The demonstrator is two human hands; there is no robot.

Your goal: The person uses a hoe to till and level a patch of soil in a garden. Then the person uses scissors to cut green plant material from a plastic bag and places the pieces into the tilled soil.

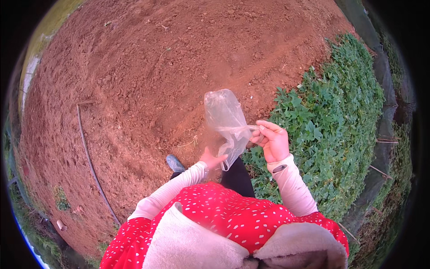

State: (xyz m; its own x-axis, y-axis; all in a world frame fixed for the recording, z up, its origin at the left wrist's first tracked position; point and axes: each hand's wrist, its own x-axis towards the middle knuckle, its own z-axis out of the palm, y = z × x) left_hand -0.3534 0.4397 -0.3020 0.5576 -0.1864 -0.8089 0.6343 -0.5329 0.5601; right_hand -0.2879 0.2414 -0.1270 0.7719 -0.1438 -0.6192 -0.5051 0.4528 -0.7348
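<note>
A clear plastic bag [225, 109] hangs in front of me over the soil, its upper part puffed out and its lower part crumpled. My right hand [272, 139] pinches the gathered plastic between thumb and fingers, at the bag's right side. To the left of the bag's lower edge is my left hand [212, 158], slightly blurred, with the thumb stretched toward the plastic; whether it touches the bag is not clear. Both forearms wear pale sleeves.
Tilled reddish soil [144, 67] spreads ahead and left. Leafy green plants [336, 124] grow densely on the right, beside dark netting [386, 134]. A long-handled hoe [88, 153] lies on the left. My blue boot [175, 163] stands on the soil.
</note>
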